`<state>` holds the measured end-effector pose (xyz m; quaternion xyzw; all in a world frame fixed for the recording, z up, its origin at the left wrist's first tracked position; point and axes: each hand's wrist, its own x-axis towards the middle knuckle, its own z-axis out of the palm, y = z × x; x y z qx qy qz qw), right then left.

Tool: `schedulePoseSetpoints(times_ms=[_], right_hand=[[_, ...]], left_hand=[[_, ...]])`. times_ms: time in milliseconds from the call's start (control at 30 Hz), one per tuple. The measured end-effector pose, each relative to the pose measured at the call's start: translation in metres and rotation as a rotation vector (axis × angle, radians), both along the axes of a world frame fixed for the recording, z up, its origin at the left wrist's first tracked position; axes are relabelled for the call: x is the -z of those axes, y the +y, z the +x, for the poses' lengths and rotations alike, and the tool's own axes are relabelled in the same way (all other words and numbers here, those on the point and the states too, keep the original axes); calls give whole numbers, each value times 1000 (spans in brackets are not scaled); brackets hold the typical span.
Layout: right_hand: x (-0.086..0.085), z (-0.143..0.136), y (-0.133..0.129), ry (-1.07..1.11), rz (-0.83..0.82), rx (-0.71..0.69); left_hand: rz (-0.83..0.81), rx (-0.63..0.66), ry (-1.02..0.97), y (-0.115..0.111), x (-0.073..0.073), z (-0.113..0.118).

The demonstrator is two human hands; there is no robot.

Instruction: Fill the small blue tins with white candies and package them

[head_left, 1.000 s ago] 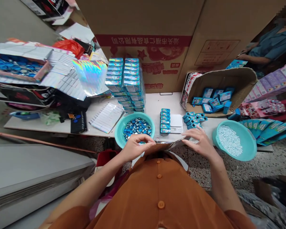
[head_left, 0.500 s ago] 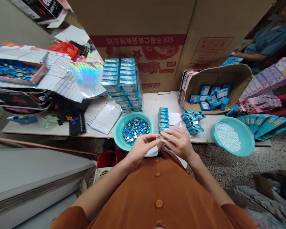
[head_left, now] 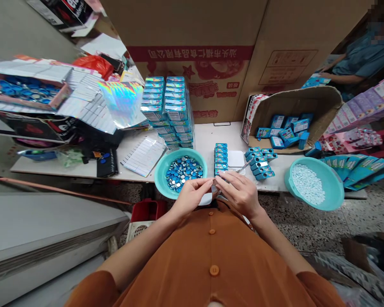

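Observation:
My left hand (head_left: 193,195) and my right hand (head_left: 238,192) meet fingertip to fingertip at the table's front edge, both pinched. Whatever is between the fingertips is too small to make out. A thin, grey, pointed tool (head_left: 245,166) sticks out past my right fingers; its kind is unclear. Below my left fingers a piece of white sheet (head_left: 206,199) shows, partly covered. Just beyond the hands stands a row of small blue boxes (head_left: 221,156), beside a white square pad (head_left: 235,159). A turquoise basin (head_left: 158,181) of blue and silver discs is left of my left hand.
To the right lie more blue boxes (head_left: 261,167) and a turquoise basin (head_left: 336,192) of white pellets. An opened carton (head_left: 326,100) holds loose blue boxes. Stacked blue boxes (head_left: 166,111) stand behind, against a large carton (head_left: 192,25). A person in blue (head_left: 360,57) is at far right.
My view has shifted slightly, so the table things sit a little farther right. Both hands stay together at the fingertips. The thin tool by my right hand shows more plainly.

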<state>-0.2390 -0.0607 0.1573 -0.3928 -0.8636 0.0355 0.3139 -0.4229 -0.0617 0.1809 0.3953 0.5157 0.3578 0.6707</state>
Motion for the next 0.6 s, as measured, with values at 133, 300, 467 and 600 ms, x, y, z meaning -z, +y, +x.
schedulePoseSetpoints(times_ms=[133, 300, 467, 600], right_hand=[[0, -1, -5, 2, 34, 12], [-1, -4, -9, 28, 18, 14], [2, -7, -7, 107, -20, -10], [5, -12, -5, 216, -73, -30]], left_hand=[[-12, -3, -34, -2, 3, 1], [-25, -26, -51, -3, 4, 1], [-17, -34, -73, -5, 6, 0], [54, -29, -33, -5, 11, 1]])
